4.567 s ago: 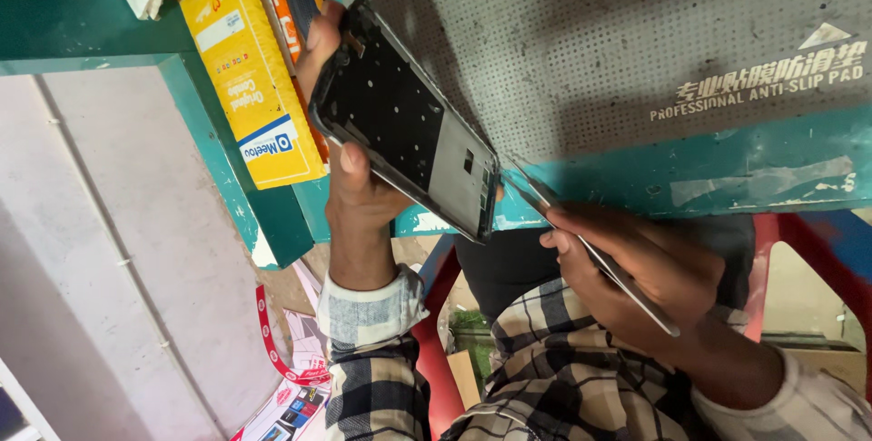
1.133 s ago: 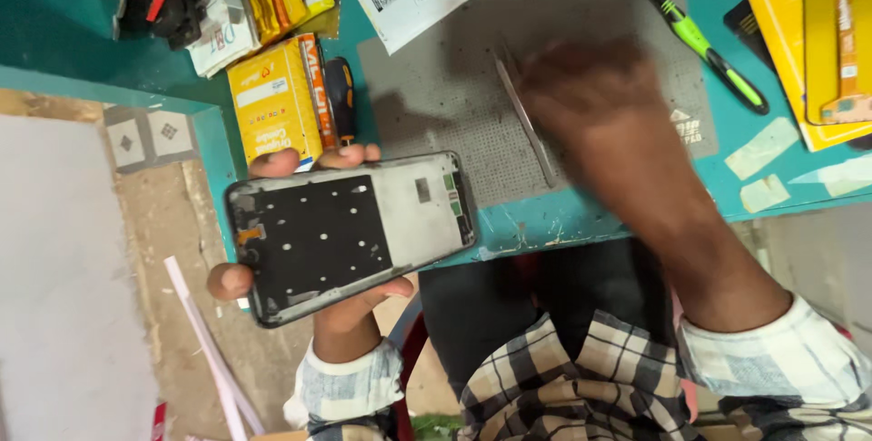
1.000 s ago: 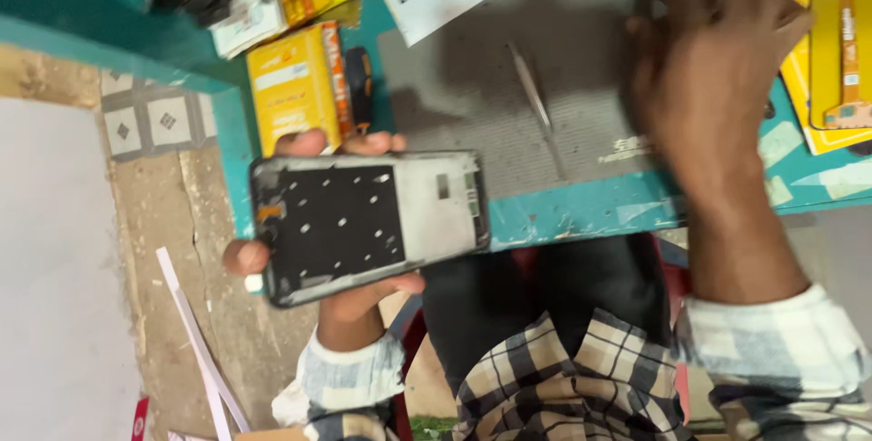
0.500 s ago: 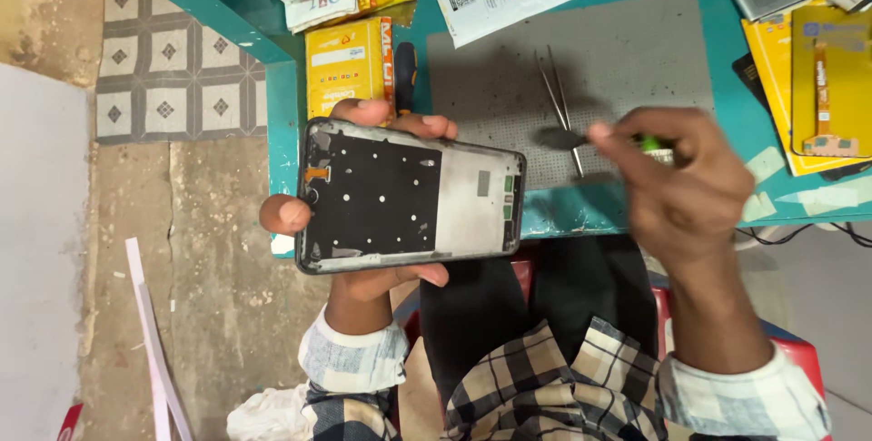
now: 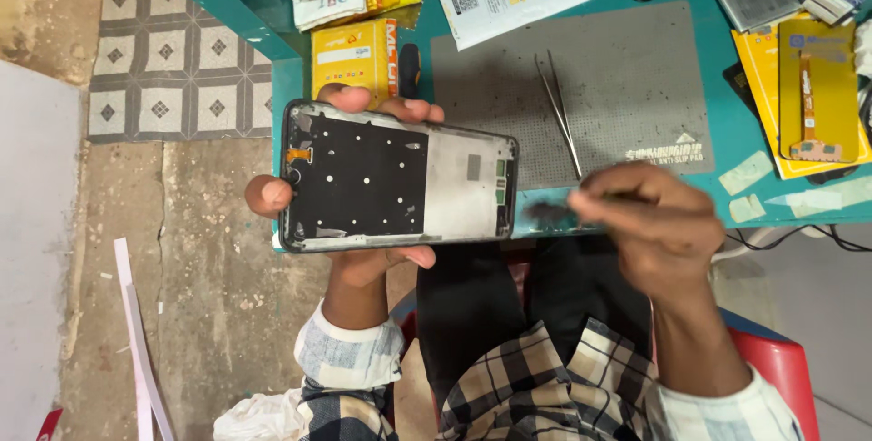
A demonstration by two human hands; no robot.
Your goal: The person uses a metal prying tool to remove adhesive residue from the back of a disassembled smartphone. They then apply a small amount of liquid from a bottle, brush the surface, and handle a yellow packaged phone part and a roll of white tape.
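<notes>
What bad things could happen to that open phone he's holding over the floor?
The phone frame hangs past the table edge, held only by the left hand, so a slipped grip could drop it on the hard floor. The right hand brings a blurred dark tool close; a jab might scratch its exposed parts.

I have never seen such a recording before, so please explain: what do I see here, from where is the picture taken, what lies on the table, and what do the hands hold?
The one picture comes from a camera worn on a person's head, looking down at that person's own bare hands. The left hand holds an opened phone frame flat, inner side up. The right hand pinches a small dark tool, too blurred to name. On the teal table lies a grey work mat with metal tweezers on it. Beside it are yellow boxes and a yellow card carrying a flat ribbon part.
</notes>
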